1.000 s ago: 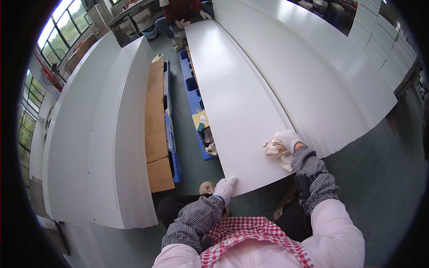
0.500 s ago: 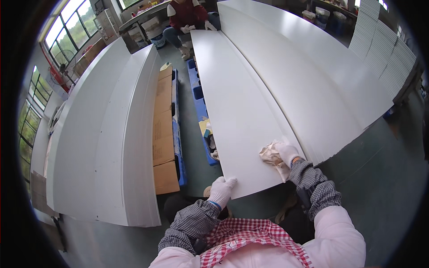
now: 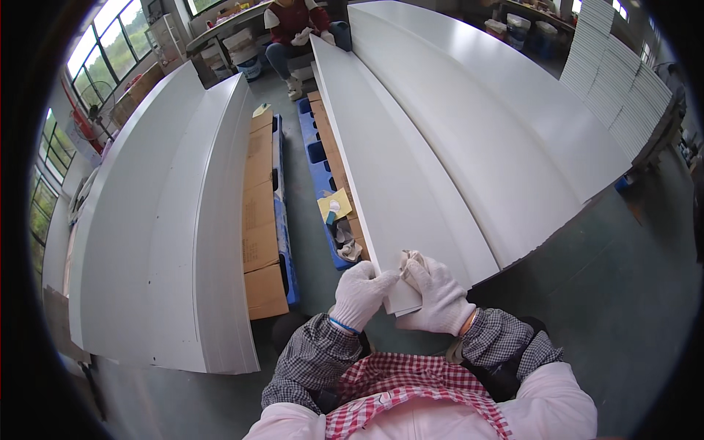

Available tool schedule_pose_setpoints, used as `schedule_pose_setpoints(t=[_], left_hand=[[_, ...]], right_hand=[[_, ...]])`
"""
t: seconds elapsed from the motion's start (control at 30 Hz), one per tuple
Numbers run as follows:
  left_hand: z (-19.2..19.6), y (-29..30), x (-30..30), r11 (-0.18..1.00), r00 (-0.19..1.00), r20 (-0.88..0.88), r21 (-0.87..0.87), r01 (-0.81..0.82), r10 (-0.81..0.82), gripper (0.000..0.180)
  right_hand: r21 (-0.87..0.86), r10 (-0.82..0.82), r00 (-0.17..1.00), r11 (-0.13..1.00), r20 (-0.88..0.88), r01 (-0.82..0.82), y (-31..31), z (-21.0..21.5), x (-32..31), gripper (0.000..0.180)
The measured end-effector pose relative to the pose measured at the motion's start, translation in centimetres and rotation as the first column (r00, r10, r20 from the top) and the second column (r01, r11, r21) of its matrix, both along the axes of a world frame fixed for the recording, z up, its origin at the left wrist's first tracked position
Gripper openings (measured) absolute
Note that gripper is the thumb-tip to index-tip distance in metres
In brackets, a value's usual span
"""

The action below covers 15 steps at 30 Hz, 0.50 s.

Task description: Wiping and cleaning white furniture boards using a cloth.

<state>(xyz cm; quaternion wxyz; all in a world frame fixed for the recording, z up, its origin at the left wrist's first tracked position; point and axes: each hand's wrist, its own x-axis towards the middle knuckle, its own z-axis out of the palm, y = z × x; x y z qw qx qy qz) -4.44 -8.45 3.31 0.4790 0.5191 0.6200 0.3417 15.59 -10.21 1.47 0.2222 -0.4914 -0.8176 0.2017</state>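
A long white panel [image 3: 396, 176] stretches away from me, its left edge raised so that the side shows. My left hand [image 3: 361, 295], in a white knit glove, is closed on the near left corner of this panel. Close beside it, my gloved right hand [image 3: 438, 297] grips a crumpled off-white cloth [image 3: 412, 260] at the panel's near end. Much of the cloth is hidden by the fingers. At the far end sits a co-worker [image 3: 297, 22] in a dark red top, one gloved hand on the panel's end.
White panels [image 3: 484, 125] are stacked on the right, and another white stack [image 3: 165, 220] stands on the left over cardboard [image 3: 260, 220] and a blue pallet [image 3: 292, 275]. A second blue pallet [image 3: 317, 152] holds yellow paper [image 3: 334, 204] and rags [image 3: 349, 251]. Buckets [image 3: 243, 51] stand at the back.
My right hand has moved left with the cloth, from the panel's right side to its near end by my left hand. The panel's left edge has tilted up, baring cardboard beneath.
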Motion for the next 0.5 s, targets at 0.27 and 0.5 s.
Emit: schedule_pose_setpoints(t=[0.27,0.5], left_hand=[[2.2,1.5,4.0,0.989,0.985,-0.097,0.029,0.146,-0.142,0.053],[3.4,4.2,9.2,0.956,0.963,-0.074,0.122,0.268,-0.261,0.056]], right_hand=[[0.452,-0.078,0.989,0.883,-0.127,0.128,0.8,-1.7,2.7,0.07],[0.509,-0.175,0.955,0.814,-0.241,0.278,1.4,-0.8,6.5,0.074]])
